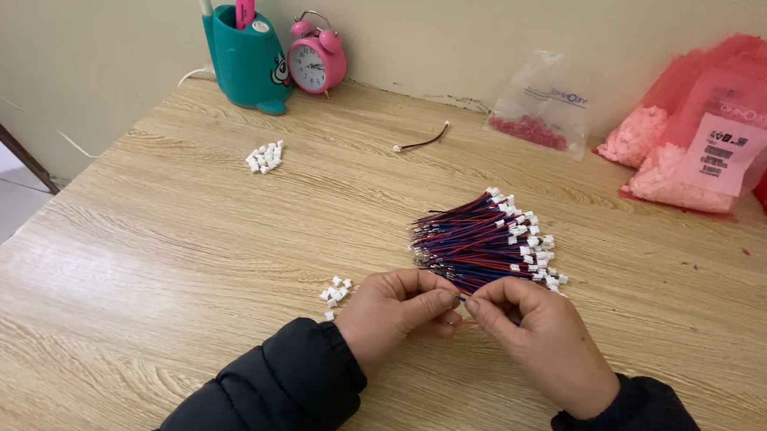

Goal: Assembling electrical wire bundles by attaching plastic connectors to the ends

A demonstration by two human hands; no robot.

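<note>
Presently, we record:
Left hand [393, 310]: fingers pinched shut; held item too small for us to identify.
Right hand [536, 338]: likewise pinched, fingertips meeting the left's.
Wire bundle [479, 243]: on table [164, 251], touching our hands.
Loose white connectors [335, 292]: just beside left hand.

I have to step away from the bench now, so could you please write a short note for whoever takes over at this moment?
Left hand and right hand: fingertips pinched together on something small at the near end of the wire bundle; what they pinch is too small to tell.
Bundle of red and blue wires lies mid-table, white plugs on its far end.
Loose white plugs sit by the left hand; a second pile lies farther back.
One finished-looking single wire lies apart.
Done and left: cannot tell the count.
</note>
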